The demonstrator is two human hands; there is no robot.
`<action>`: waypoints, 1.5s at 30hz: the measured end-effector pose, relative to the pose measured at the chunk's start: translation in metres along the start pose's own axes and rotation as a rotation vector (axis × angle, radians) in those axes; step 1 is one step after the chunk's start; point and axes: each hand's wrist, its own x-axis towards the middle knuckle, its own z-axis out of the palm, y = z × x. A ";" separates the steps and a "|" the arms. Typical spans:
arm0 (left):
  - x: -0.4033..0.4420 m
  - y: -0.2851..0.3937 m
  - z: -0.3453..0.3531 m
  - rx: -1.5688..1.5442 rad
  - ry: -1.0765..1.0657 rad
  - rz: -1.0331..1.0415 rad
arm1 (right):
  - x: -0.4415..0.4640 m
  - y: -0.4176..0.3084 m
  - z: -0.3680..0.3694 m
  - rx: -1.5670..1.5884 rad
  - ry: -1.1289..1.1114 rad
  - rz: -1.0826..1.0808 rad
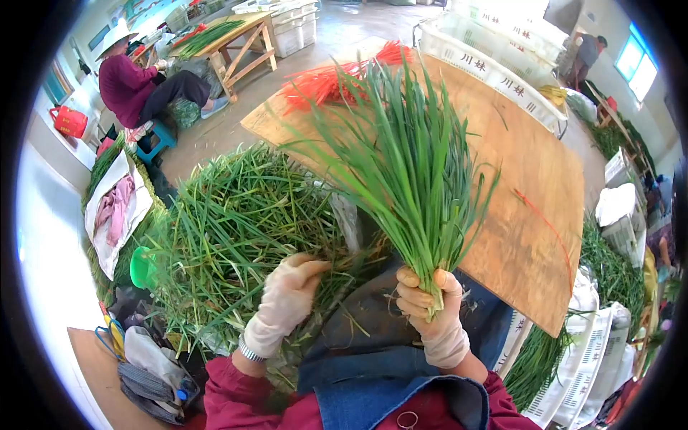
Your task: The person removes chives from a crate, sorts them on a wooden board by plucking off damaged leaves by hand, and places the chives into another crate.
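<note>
Green bunch [419, 172] of long, flat leaves stands out in the middle of the head view, held up in the right hand [433, 308]. Its pale stem ends point down and back toward the wearer, with the lowest tips showing just below the curled fingers. Its long axis runs from that fist upward in the view and away from the body, leaning a little to the left. The leaves fan out as they rise, several on the left drooping sideways and a few on the right bending outward.

The right hand, in a pale glove, is clamped around the stems close to their base. The left hand [287, 297], gloved likewise, is apart from the bunch, its fingers bent at the right side of a loose heap [236, 215] of green leaves; I cannot tell whether they pinch anything. A metal watch band [251, 347] circles the left wrist.

Behind the bunch in the view lies a wooden board [530, 186]. Red strips [315, 86] are piled at its far edge, partly hidden by the leaf tips, and a single red strand [548, 226] lies near its right edge. A dark blue apron [358, 358] covers the wearer's lap below both hands. To the left of the heap sits a bright green cup [142, 267]. White crates [494, 68] stand beyond the board.
</note>
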 end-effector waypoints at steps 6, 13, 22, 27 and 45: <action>0.021 0.010 0.028 -0.358 -0.144 -0.129 | 0.000 0.001 0.003 0.166 -0.099 -0.015; 0.054 0.031 0.068 -1.399 -0.465 -0.066 | 0.003 0.005 0.006 0.173 -0.105 0.000; 0.038 0.007 -0.022 -0.575 0.268 -0.319 | 0.001 0.004 0.005 0.246 -0.097 0.022; 0.042 -0.039 0.004 0.415 0.367 -0.148 | 0.001 0.007 0.011 0.282 -0.124 0.051; 0.063 -0.057 -0.063 -0.462 0.507 -0.256 | -0.001 0.010 0.029 0.342 -0.194 0.078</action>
